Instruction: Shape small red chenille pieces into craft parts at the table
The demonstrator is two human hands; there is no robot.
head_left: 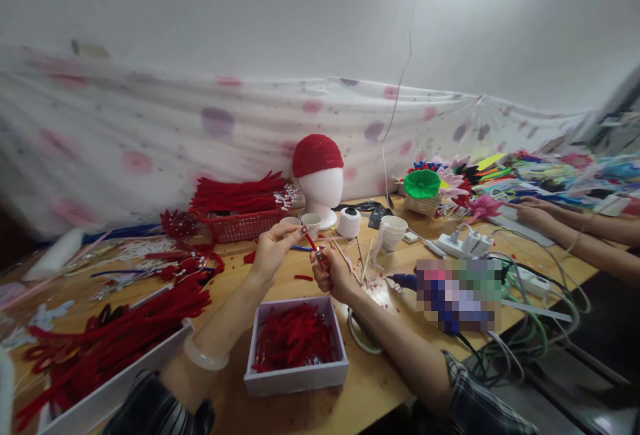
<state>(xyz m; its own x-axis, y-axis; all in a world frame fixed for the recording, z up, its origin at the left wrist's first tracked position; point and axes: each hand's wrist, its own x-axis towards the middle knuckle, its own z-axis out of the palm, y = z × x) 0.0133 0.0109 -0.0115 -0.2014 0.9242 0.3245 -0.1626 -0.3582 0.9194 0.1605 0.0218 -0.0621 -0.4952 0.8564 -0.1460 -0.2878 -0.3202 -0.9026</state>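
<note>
Pinched between the thumb and finger of my left hand point(273, 251) is a short red chenille stem point(311, 241). Its lower end reaches my right hand point(336, 275), which is closed around a small tool with a shiny metal end point(319, 256). The fingers hide most of that tool, so its kind is unclear. Just below both hands stands a white box point(295, 381) of short red chenille pieces point(295, 338). One loose red piece point(303, 277) lies on the wooden table point(230, 288) by my right hand.
Behind the hands are a foam head point(323, 188) with a red cap, a red basket point(245, 227) of stems, and a white cup point(393, 233). Left is a tray point(130, 375) of long red stems. Right are power strips point(465, 243), cables and a co-worker's hands point(537, 213).
</note>
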